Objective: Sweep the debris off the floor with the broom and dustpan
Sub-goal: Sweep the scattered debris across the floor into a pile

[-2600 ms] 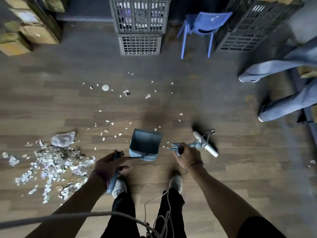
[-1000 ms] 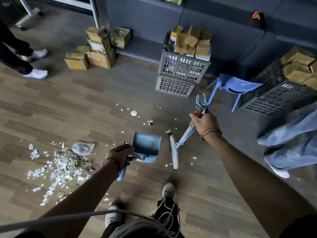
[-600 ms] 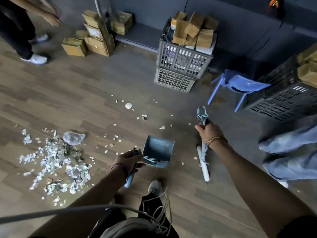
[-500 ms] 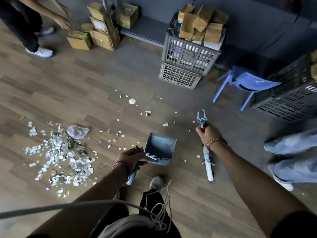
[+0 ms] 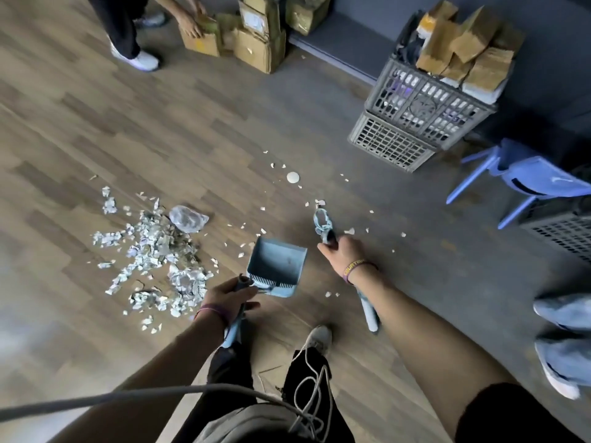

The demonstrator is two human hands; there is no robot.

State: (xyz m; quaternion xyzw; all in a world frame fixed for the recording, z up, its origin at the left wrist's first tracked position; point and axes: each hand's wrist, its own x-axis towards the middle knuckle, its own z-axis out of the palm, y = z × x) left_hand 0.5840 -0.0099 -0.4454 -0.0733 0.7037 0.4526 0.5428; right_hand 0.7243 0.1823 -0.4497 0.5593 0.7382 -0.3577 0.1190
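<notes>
Wooden floor (image 5: 96, 123) underfoot. Left hand (image 5: 224, 295) grips the handle of the dustpan (image 5: 278, 263), which looks empty. Right hand (image 5: 342, 251) wraps the broom (image 5: 369, 314) near its handle top. A shredded debris pile (image 5: 153, 254) lies to the left, white chips (image 5: 292, 177) beyond. Sweeping seems not yet begun; next, set the broom behind the debris.

Legible text: none that I can make out.
Wristband (image 5: 358, 266), behind my right hand (image 5: 339, 251): yellow lettering on purple, too small to read.
Cardboard boxes (image 5: 256, 51): pale stickers, print illegible.
Grey crate (image 5: 425, 102): round moulded emblem, characters unclear.
</notes>
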